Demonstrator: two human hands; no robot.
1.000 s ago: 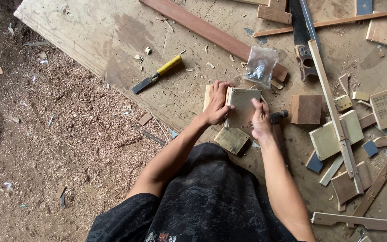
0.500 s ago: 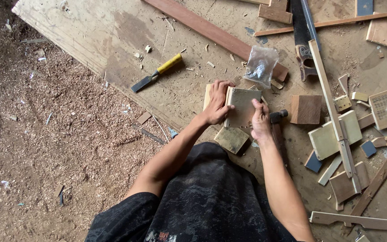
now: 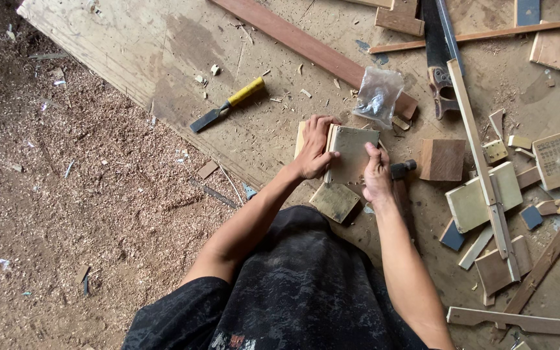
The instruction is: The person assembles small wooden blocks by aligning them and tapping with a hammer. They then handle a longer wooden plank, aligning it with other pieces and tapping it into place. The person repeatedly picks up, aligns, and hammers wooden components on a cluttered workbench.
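Note:
A small assembly of thin plywood panels (image 3: 351, 152) stands on a large wooden board (image 3: 163, 52) lying on the ground. My left hand (image 3: 315, 148) grips its left side, fingers wrapped over an upright panel. At the assembly's right edge, my right hand (image 3: 377, 175) has its fingers pinched together; whether it holds something small cannot be told. A hammer (image 3: 402, 170) lies just right of that hand, its handle hidden under my forearm. Another square panel (image 3: 335, 201) lies flat below the assembly.
A yellow-handled chisel (image 3: 228, 105) lies up left, a clear plastic bag (image 3: 378, 96) and a long reddish plank (image 3: 306, 46) behind. A handsaw (image 3: 439, 58), a wood block (image 3: 442, 159) and several panels and strips crowd the right. Sawdust-covered ground (image 3: 66, 194) lies left.
Both hands stay on the panel assembly in nearly the same pose; nothing has visibly moved.

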